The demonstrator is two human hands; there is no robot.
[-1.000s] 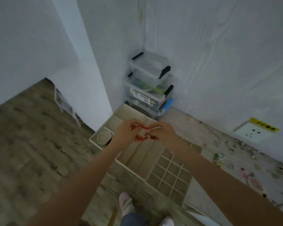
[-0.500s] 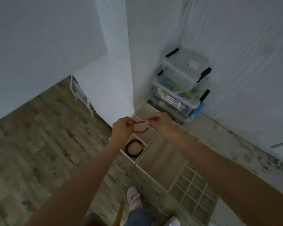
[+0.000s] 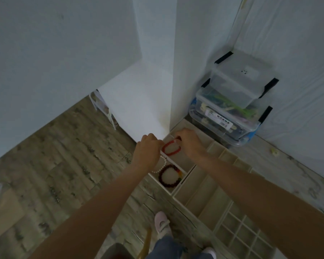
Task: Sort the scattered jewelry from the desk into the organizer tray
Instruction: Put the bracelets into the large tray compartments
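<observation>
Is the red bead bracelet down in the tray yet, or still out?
Not released. The red bead bracelet hangs over a compartment of the beige organizer tray, pinched by the left hand and right hand; whether it touches the bottom, cannot tell.

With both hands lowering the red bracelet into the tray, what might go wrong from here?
The red bracelet is stretched between the left hand and right hand above a divider of the organizer tray, so it may settle straddling it. The left wrist hangs over the pearl bracelet and might snag it on withdrawal.

Left hand (image 3: 147,153) hides part of the pearl bracelet (image 3: 162,165).
</observation>
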